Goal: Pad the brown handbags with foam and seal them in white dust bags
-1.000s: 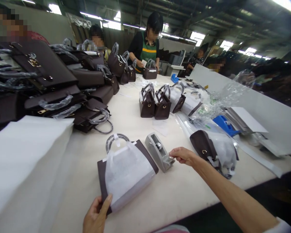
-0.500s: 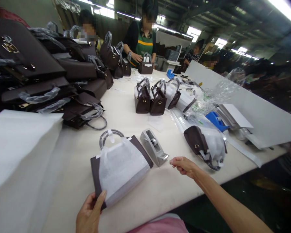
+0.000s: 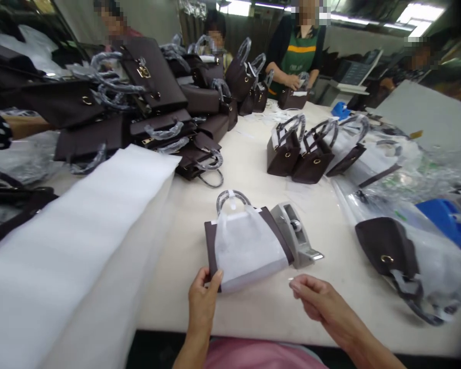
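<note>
A small brown handbag (image 3: 248, 245) lies flat on the white table (image 3: 253, 302), wrapped in a white foam sheet, its handle wrapped in plastic. My left hand (image 3: 203, 300) grips the bag's near left corner, thumb on top. My right hand (image 3: 317, 300) hovers just right of the bag, fingers pinched on a small clear piece of tape that is hard to make out. A grey tape dispenser (image 3: 295, 234) stands against the bag's right side, a little beyond my right hand.
A thick stack of white foam sheets (image 3: 72, 246) fills the left. Piled brown bags (image 3: 146, 107) lie behind it. Several upright small bags (image 3: 303, 154) stand mid-table. A partly wrapped bag (image 3: 399, 256) and a blue dispenser (image 3: 445, 220) lie right. Other people work at the far end.
My right hand has drawn back from the tape dispenser toward me with a pinched piece. The view has swung left and down. My left hand stays on the bag's corner.
</note>
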Tool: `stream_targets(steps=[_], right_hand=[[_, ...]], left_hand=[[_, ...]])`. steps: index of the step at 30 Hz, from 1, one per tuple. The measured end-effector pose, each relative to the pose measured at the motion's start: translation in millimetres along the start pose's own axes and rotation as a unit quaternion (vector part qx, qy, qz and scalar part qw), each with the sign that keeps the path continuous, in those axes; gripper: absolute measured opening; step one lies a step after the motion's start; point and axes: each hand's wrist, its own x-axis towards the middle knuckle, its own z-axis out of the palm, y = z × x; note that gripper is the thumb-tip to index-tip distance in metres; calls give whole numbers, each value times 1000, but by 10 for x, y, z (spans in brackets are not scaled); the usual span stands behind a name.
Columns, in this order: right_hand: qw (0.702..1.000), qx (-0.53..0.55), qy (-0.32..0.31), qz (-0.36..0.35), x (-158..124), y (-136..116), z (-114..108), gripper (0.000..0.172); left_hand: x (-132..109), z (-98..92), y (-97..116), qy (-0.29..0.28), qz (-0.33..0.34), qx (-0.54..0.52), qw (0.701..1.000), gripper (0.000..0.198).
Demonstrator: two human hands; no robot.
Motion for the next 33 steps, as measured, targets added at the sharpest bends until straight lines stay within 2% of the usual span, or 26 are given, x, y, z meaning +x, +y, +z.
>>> stream_targets(steps=[2, 4, 6, 8, 11, 13, 17, 19, 27, 30, 32, 33], right_hand=[[998, 30, -53, 15, -49, -202, 494, 40], [997, 34, -71, 17, -32, -332, 915, 41], [997, 17, -72, 11, 29, -380, 1195, 40], [998, -7, -65, 9, 107, -370, 1336, 39], [998, -50, -34, 10, 212, -311, 1394, 37], [997, -77, -15, 13, 260, -274, 1404, 35], [995, -103, 7, 12, 307, -240, 1449, 28], [993, -113, 16, 13, 322, -243, 1480, 24], [989, -139, 26, 30, 361, -314, 1532, 17], [988, -150, 22, 34, 317, -339, 1532, 13], [986, -159, 28, 31, 272, -357, 1530, 3], [986, -159, 35, 28, 249, -368, 1528, 6]], left_hand=[[-14, -4, 0, 5, 7, 4, 1000, 32], [-26, -12, -8, 10, 18, 7, 1000, 30], [-34, -17, -26, 22, 30, 6, 999, 30], [-42, -15, -54, 39, 38, 3, 999, 33], [-57, -2, -109, 55, 53, 6, 997, 43], [-65, 6, -150, 58, 91, 26, 994, 46], [-56, 3, -213, 47, 206, 84, 974, 36], [-39, -6, -229, 35, 238, 100, 965, 31], [16, -46, -206, -8, 242, 138, 960, 27], [29, -67, -183, -18, 237, 146, 960, 26], [34, -77, -175, -26, 234, 149, 960, 26], [36, -79, -173, -28, 233, 150, 960, 27]])
